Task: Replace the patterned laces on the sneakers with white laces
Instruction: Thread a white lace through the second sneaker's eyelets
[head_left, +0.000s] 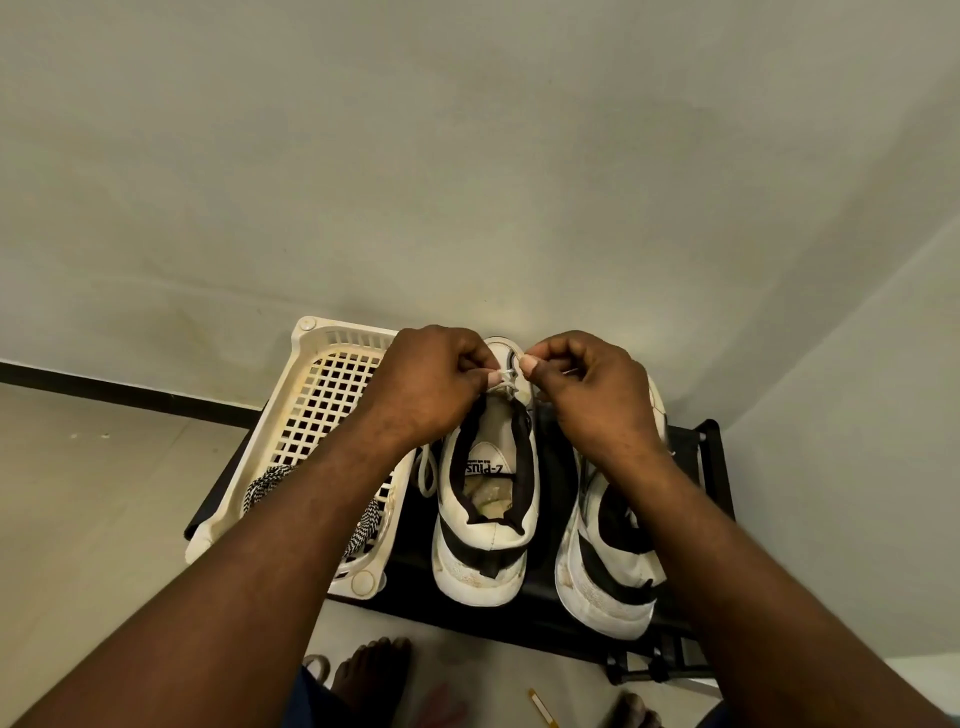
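Plain pale wall and tiled floor, black shoe rack (719, 467) pushed up against the wall

Two white-and-black sneakers sit side by side on the rack, heels toward the camera. Both hands are up at the toe end of the left sneaker (485, 499): left hand (431, 384) has its grip pinched tight on the white lace (505, 382), right hand (587, 395) is pinched on the other side of that same lace, right over the lowest eyelets. A loose loop of white lace hangs off the shoe's left side. The right sneaker (608, 561) is just beside it, partly hidden under the right forearm. The patterned laces (363, 525) are lying in the cream plastic basket (311, 410) on the rack's left end, touching nothing else
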